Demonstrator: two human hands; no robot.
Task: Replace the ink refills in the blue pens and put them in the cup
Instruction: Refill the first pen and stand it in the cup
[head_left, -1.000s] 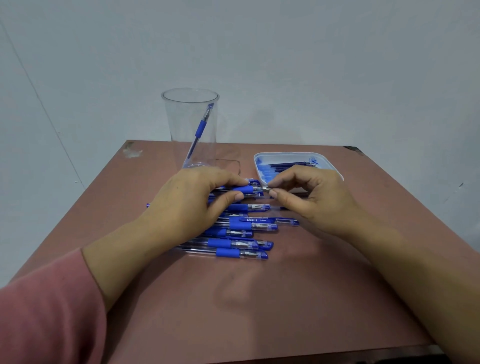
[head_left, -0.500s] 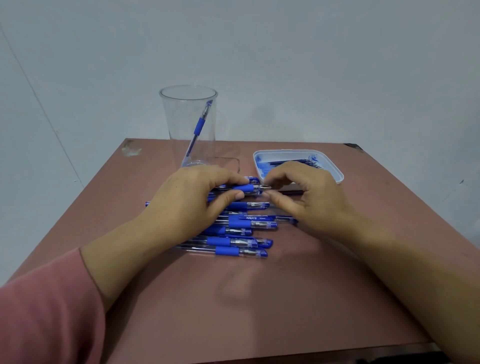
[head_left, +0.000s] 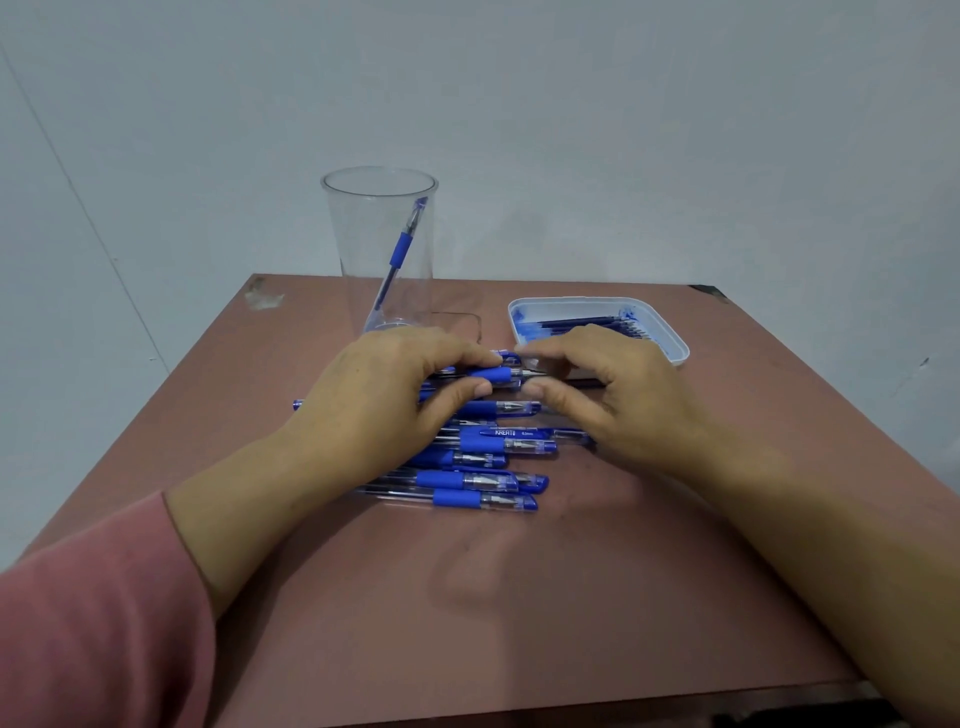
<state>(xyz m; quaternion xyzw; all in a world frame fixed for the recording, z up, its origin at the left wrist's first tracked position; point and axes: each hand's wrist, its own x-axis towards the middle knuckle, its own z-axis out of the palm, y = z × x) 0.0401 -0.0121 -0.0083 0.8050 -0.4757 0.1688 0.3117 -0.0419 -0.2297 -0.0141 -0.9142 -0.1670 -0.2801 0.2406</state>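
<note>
**Both hands on one pen, over the row of pens**

Nearest to me, at the lower left, I see the pink fabric sleeve (head_left: 93, 623) of the person's left arm. Both forearms reach forward over the flat reddish-brown table (head_left: 519, 623).

A little farther, a row of blue pens with clear plastic barrels and blue rubber grips (head_left: 483, 470) lies on the table. The pens lie side by side with their capped ends to the right, and some overlap. One of them has white letters on a blue barrel.

At the far end of this row, the left hand (head_left: 374, 405) curls its thumb and fingers around the blue grip of one pen, the held pen (head_left: 493, 374). The right hand (head_left: 613, 400) has bent fingers, and its thumb and forefinger pinch the metal tip end of the same pen. The fingertips of the two hands nearly meet there.

Behind the right hand stands a shallow white plastic tray with blue ink stains (head_left: 675, 343). In it lie thin dark blue ink refills (head_left: 587, 325), side by side.

Behind the left hand, near the far edge of the table, a tall clear plastic cup (head_left: 379, 208) stands upright. One finished blue pen (head_left: 402, 249) leans inside it, with its top against the right wall of the cup. Farthest is a plain pale grey wall (head_left: 623, 130).
</note>
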